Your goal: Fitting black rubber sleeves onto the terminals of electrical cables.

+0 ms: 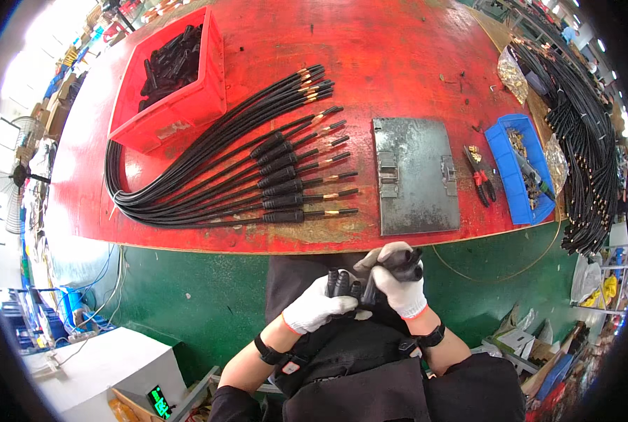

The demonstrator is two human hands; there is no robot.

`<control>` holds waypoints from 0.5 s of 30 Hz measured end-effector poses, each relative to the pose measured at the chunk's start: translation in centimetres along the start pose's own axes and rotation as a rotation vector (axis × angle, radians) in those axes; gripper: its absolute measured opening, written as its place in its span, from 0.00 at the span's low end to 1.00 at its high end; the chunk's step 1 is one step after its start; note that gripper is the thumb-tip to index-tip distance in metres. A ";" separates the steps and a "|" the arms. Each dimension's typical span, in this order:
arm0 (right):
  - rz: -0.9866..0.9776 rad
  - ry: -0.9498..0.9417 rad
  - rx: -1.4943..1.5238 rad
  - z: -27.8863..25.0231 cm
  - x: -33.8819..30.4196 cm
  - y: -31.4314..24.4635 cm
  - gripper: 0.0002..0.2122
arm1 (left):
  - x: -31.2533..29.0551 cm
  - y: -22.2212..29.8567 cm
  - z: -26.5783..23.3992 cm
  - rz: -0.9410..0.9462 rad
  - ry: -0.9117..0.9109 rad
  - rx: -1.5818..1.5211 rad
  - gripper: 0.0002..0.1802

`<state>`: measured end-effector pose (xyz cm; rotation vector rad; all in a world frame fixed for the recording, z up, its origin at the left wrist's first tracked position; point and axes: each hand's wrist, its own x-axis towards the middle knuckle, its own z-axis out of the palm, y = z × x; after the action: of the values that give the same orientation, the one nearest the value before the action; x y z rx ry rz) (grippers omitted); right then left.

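In front of my body, below the table edge, my left hand (315, 309) in a white glove closes round several black ribbed rubber sleeves (340, 284). Close beside it, my gloved right hand (402, 290) also grips black sleeves (407, 267); some are partly hidden by the fingers. On the red table (349, 42) lies a looped bundle of black cables (187, 184), its ends fanned out to the right. Several of the nearer cables carry similar sleeves (283, 201) a little short of their ends. A red bin (212, 84) full of loose black sleeves (177, 60) stands behind the loop.
Right of the cable ends lies a grey metal plate (418, 165) with small brackets. Red-handled pliers (481, 180) rest between it and a blue bin (502, 165) of small metal parts and a tool. More black cables (582, 133) pile up at the far right.
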<state>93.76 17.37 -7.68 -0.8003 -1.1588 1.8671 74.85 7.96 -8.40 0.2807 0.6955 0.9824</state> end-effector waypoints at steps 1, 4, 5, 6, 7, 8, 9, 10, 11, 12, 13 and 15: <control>-0.040 -0.054 -0.081 -0.1 -0.1 0.1 0.17 | 0.2 -0.1 0.1 -0.015 -0.012 -0.077 0.25; -0.184 -0.147 -0.486 0.4 0.0 -0.4 0.16 | 0.5 0.3 0.0 -0.069 0.006 -0.063 0.30; -0.152 -0.132 -0.524 0.3 -0.1 0.0 0.17 | 0.7 0.2 -0.2 -0.070 0.004 -0.065 0.30; -0.156 -0.121 -0.562 0.3 0.0 -0.2 0.18 | 0.9 0.1 -0.3 -0.030 0.021 0.001 0.29; -0.159 -0.110 -0.600 0.5 0.1 -0.4 0.18 | 1.0 0.1 -0.4 0.011 0.037 0.067 0.29; -0.159 -0.110 -0.602 0.7 0.1 -0.5 0.18 | 0.9 0.2 -0.6 -0.009 0.026 0.064 0.29; -0.202 -0.089 -0.622 1.0 0.1 -0.7 0.18 | 1.1 -0.1 -0.5 -0.007 0.023 0.064 0.29; -0.245 -0.068 -0.643 1.2 0.1 -0.9 0.18 | 1.3 -0.5 -0.3 0.055 0.064 0.180 0.29; -0.247 -0.067 -0.645 1.3 0.0 -1.0 0.18 | 1.4 -0.8 -0.2 0.118 0.106 0.296 0.30; -0.278 -0.025 -0.723 1.2 -0.3 -0.9 0.17 | 1.5 -0.6 0.0 0.137 0.125 0.309 0.31; -0.309 0.019 -0.801 1.1 -0.5 -0.9 0.17 | 1.4 -0.3 0.2 0.137 0.121 0.311 0.31; -0.281 0.086 -0.862 0.8 -0.6 -1.5 0.20 | 0.5 0.6 0.5 0.117 0.224 0.323 0.31</control>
<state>93.84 16.89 -5.93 -1.0791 -1.9333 1.0528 74.94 8.79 -7.95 0.5035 1.0552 1.0205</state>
